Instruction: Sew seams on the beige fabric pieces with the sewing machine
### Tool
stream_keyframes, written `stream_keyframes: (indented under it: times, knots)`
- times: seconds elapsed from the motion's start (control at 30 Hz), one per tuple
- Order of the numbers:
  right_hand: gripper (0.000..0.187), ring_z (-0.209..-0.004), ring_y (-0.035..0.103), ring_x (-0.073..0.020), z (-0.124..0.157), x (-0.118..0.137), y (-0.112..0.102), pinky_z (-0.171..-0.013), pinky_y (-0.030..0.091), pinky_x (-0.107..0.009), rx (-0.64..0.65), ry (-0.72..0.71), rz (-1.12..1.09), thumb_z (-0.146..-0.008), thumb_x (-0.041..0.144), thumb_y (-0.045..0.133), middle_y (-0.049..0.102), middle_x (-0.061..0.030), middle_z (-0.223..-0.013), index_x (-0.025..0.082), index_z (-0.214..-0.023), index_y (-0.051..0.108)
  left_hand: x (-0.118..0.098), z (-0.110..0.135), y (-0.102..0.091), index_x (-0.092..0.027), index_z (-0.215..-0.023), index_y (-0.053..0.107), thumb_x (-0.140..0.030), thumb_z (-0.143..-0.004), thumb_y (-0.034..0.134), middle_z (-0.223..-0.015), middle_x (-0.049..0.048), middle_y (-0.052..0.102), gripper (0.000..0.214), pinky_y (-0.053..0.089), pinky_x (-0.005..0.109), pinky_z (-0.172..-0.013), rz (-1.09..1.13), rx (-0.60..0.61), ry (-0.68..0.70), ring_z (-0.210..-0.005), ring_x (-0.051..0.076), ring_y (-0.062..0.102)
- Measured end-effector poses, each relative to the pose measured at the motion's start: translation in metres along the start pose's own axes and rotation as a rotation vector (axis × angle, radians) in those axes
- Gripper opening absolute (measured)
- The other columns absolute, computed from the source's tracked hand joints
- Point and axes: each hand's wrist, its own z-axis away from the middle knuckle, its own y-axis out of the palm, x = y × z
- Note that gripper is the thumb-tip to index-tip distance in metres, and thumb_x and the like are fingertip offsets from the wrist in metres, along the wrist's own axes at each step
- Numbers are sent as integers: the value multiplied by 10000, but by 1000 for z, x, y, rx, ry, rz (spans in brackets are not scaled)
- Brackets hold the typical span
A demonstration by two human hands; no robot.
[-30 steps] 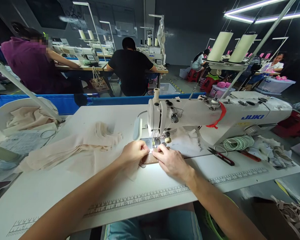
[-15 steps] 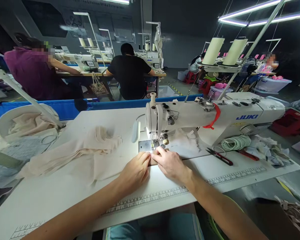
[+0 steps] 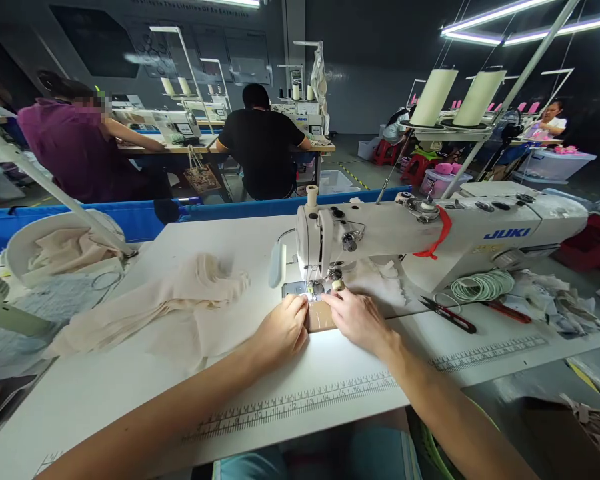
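The white table [image 3: 80,393] has bare room between the fingers and its near edge. More bare table lies ahead and left of them, before the blue cloth edge. The sewing machine [image 3: 370,233] stands just past the fingertips; its needle is too small to see well. The brown flat piece [image 3: 321,319] lies between the two hands, its sides partly covered. The left hand [image 3: 283,327] and right hand [image 3: 359,320] point inward, fingers bent, tips down by it; I cannot tell if they pinch anything.
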Motion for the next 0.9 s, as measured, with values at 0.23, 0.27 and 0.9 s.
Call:
stream_keyframes:
  times: [0.23,0.27,0.9]
  knots:
    - [324,-756,657,-183,-1,-3,0,-632,459,-282,23,0,-11,-943,119,446,685,-89,-1105,202,-1145,685,2,-5,0,-68,-1148,615,-83,-844,422,-1146,198,638,360,581,424,-857,-13,-1,16,-954,284,600]
    - [321,-753,658,-182,-1,-2,0,-630,460,-283,21,3,-11,-943,122,448,686,-89,-1108,203,-1141,687,2,-5,0,-63,-1146,618,-86,-846,426,-1143,204,639,357,583,430,-848,-4,-7,17,-949,287,600]
    - [331,-649,617,-139,-33,-14,6,-687,412,-238,-99,285,-495,-998,241,504,663,13,-624,205,-674,565,9,-5,1,-26,-1126,668,-116,-856,457,-1095,204,676,354,608,420,-824,-3,-87,93,-929,292,603]
